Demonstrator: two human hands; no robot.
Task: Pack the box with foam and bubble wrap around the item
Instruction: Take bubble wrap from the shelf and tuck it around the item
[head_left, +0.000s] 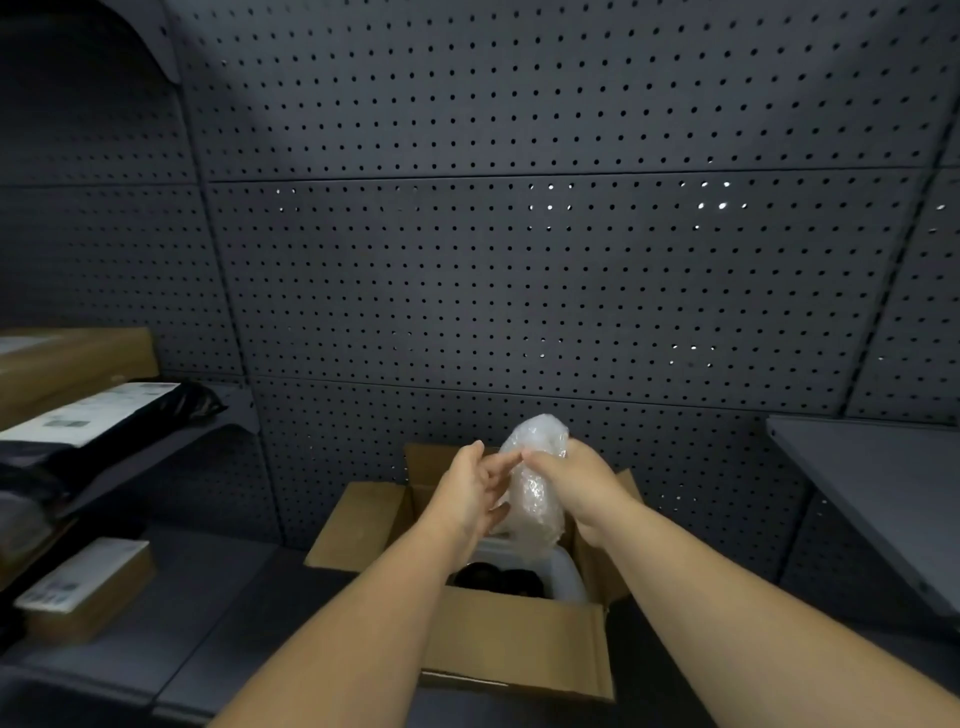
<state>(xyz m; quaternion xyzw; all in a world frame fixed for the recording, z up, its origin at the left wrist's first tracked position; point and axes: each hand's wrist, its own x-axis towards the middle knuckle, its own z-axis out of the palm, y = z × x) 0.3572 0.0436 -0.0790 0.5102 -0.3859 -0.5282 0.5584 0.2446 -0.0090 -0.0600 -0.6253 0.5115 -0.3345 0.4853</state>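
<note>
We hold the bubble wrap (535, 478) bunched above the open box (514, 639): our right hand (576, 483) has it in its grip, our left hand (475, 488) flat against it at nine o'clock. Next, we judge, tuck it down beside the dark item (498, 579).

1. The open box (511, 644) sits on the shelf (208, 597), before the pegboard (519, 260).
2. A dark item (498, 579) lies inside the box.
3. The bubble wrap (535, 467) is above the box, between left hand (470, 491) and right hand (576, 486).
4. Flat parcels (83, 587) lie left.
</note>
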